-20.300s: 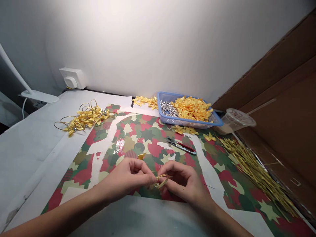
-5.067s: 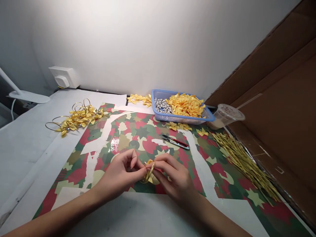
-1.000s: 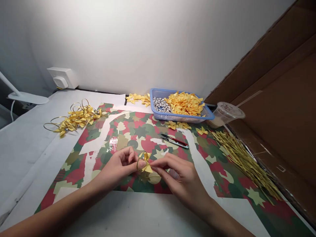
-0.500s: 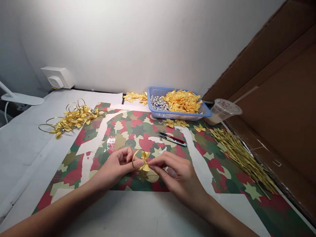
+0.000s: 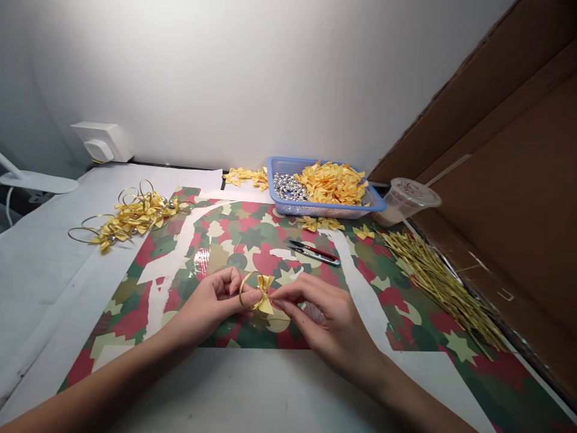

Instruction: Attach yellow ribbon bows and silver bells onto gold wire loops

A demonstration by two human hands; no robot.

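Observation:
My left hand (image 5: 220, 297) pinches a thin gold ring (image 5: 242, 288) between thumb and fingers. A yellow ribbon bow (image 5: 265, 294) sits at the ring's right side, with a small silvery spot at its middle. From the right, the thumb and forefinger of my right hand (image 5: 320, 307) are closed at the bow's edge. Whether they grip the ribbon itself or a thin tie there is too small to tell. Beyond my hands lies a pair of thread snips (image 5: 315, 252) on the patterned sheet (image 5: 252, 237).
A blue basket (image 5: 327, 209) holds silver bells and yellow bows. Loose bows (image 5: 246, 177) lie beside it. Gold rings with bows (image 5: 139, 216) are heaped at left. Thin gold-green ties (image 5: 442, 288) lie at right, near a clear tub (image 5: 406, 201) and a cardboard wall (image 5: 496, 174).
My hands stay nearly in place around the ring and bow. The bow's loops look slightly turned. The whole view has shifted a little.

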